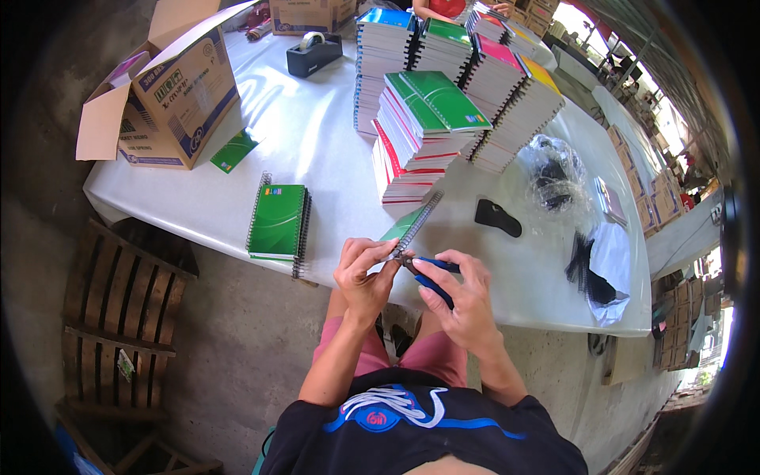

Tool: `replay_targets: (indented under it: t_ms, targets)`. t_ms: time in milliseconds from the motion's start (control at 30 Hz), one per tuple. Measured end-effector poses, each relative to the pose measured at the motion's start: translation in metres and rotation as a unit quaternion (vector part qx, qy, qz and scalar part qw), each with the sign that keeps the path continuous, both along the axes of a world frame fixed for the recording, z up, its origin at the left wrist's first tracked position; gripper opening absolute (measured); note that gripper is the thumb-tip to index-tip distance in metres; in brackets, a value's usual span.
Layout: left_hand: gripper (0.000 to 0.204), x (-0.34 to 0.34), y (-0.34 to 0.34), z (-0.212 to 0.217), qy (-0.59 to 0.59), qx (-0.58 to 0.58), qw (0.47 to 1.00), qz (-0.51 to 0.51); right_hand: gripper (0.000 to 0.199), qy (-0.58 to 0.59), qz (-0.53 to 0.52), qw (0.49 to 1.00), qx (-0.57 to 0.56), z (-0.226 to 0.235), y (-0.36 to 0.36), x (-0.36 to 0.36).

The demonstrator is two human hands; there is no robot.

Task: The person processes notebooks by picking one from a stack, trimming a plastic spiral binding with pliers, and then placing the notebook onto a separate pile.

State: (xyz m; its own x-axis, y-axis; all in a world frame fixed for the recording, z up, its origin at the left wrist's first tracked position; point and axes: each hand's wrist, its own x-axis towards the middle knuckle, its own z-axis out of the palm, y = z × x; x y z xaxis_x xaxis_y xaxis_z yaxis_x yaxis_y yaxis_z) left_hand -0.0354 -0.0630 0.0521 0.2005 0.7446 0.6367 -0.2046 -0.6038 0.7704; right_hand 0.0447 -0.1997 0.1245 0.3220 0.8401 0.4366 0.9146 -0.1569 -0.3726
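Observation:
My left hand (366,271) is closed on the near end of a green spiral notebook (404,225), pinching it by its wire binding at the table's front edge. In my right hand (469,299) are pliers with blue handles (435,271). Their jaws meet the near end of the wire coil beside my left fingertips; exactly what they grip is too small to tell. To the left lies a small pile of green spiral notebooks (277,220). Beyond my hands rises a tall stack of green-topped, red-edged notebooks (427,111).
Taller notebook piles (507,99) stand behind. An open carton (178,99), green cover (234,150) and tape dispenser (314,55) occupy the left side. Rightward are a black flat piece (497,218), clear plastic (558,174) and a bag with black coils (608,273). A person in red (440,8) is opposite.

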Motion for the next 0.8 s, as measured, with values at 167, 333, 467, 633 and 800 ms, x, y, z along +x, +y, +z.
replay_targets:
  t_ms: [167,333,467,633,800]
  targets:
    - [0.031,0.001,-0.003,-0.004,-0.003,0.028,1.0,0.011,0.037,0.545,0.045,0.835,-0.071,-0.003,-0.007,0.001]
    - [0.028,0.002,-0.002,-0.004,-0.019,0.017,0.999,0.025,0.041,0.417,0.032,0.907,-0.052,-0.021,-0.009,0.009]
    - [0.035,-0.004,0.006,-0.006,-0.143,-0.153,0.977,0.024,0.041,0.087,-0.125,0.984,-0.096,-0.052,-0.019,0.03]
    - [0.03,-0.029,0.02,0.001,-0.24,-0.228,0.943,0.024,0.039,-0.063,-0.316,0.928,-0.188,-0.1,-0.037,0.069]
    - [0.036,-0.056,0.025,0.018,-0.315,-0.217,0.923,0.035,0.048,0.216,-0.002,0.973,0.079,-0.042,0.055,0.018]
